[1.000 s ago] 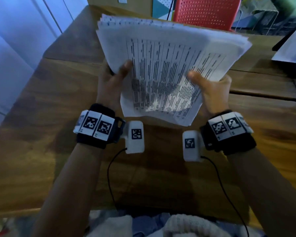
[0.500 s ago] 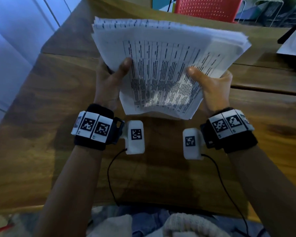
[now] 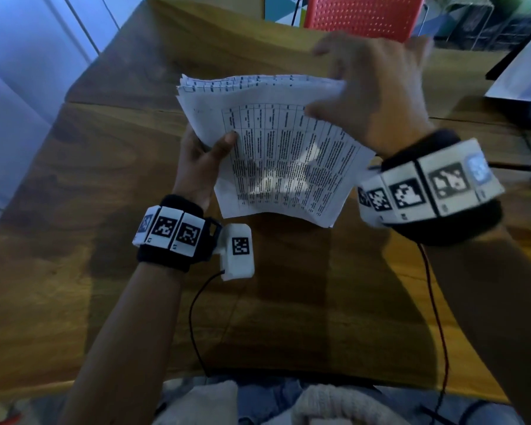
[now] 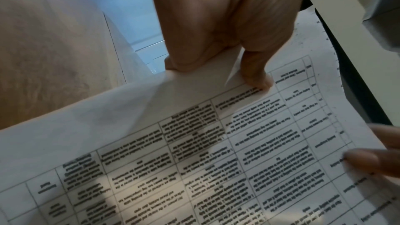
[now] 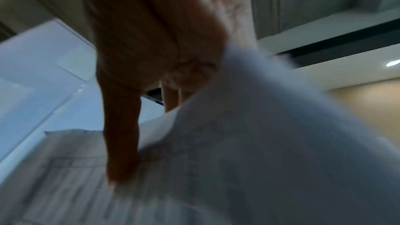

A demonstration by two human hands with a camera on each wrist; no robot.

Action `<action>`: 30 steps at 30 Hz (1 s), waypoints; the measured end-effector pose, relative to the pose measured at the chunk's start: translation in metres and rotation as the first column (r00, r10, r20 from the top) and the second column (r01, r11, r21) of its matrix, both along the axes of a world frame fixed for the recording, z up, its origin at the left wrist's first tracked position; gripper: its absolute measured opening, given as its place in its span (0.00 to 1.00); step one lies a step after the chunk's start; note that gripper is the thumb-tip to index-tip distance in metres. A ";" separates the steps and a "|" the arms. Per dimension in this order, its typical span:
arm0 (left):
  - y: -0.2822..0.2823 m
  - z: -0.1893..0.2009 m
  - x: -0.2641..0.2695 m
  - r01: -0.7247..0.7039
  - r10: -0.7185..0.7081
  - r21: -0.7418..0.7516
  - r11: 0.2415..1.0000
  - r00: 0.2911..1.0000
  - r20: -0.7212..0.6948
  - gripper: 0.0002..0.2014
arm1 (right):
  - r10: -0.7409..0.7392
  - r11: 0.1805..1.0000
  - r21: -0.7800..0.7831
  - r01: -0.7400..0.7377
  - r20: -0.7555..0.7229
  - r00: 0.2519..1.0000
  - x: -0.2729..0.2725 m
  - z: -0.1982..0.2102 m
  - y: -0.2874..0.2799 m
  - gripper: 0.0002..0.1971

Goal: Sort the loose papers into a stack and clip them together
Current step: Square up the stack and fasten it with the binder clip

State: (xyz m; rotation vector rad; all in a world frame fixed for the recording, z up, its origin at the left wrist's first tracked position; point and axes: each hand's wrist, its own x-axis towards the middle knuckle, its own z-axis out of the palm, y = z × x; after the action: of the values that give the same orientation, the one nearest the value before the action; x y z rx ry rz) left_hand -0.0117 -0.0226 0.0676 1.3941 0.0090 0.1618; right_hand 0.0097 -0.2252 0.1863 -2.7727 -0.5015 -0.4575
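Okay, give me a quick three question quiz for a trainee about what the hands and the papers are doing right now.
1. True or false: the paper stack lies flat on the wooden table.
2. Which hand grips the stack's far top corner? A) left hand B) right hand
3. Fill in: the left thumb presses on the stack's ____ face.

Key:
1. False, both hands hold it above the table.
2. B
3. Printed

Bare forearms; black wristbands (image 3: 166,253) ringed with white black-patterned marker tiles; beside the left wristband a white camera box (image 3: 238,256), thin black cable (image 3: 196,320) trailing.
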 end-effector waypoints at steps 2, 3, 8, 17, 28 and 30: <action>0.001 -0.003 0.000 0.002 -0.001 -0.023 1.000 1.000 0.018 0.32 | 0.081 0.977 -0.191 -0.093 -0.069 0.994 0.003 0.006 0.021 0.24; 0.001 -0.005 -0.001 -0.011 0.012 -0.034 0.999 1.000 0.024 0.31 | 0.132 0.961 -0.230 -0.151 -0.098 0.986 0.004 0.005 0.033 0.22; 0.004 -0.024 -0.007 -0.018 0.018 -0.003 1.000 0.999 -0.028 0.21 | 0.229 0.961 -0.118 -0.250 -0.166 0.959 0.003 -0.001 0.049 0.14; 0.031 -0.058 -0.029 -0.104 0.104 0.012 0.994 0.964 -0.243 0.37 | 0.237 0.904 0.415 -0.103 -0.287 0.928 0.012 0.009 -0.021 0.09; -0.009 -0.083 -0.040 -0.043 -0.086 -0.257 0.965 0.878 -0.471 0.22 | 0.098 0.290 0.896 0.337 -0.378 0.921 -0.001 -0.058 -0.047 0.05; -0.008 -0.093 -0.039 -0.169 -0.006 -0.284 0.944 0.851 -0.526 0.21 | 0.081 0.193 0.890 0.413 -0.434 0.897 -0.004 -0.076 -0.048 0.02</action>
State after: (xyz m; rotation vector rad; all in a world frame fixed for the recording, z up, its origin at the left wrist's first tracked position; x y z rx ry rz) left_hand -0.0509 -0.0303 -0.0258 1.0717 0.5312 -0.1493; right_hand 0.0058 -0.2736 0.1105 -1.4984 0.2303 -0.1179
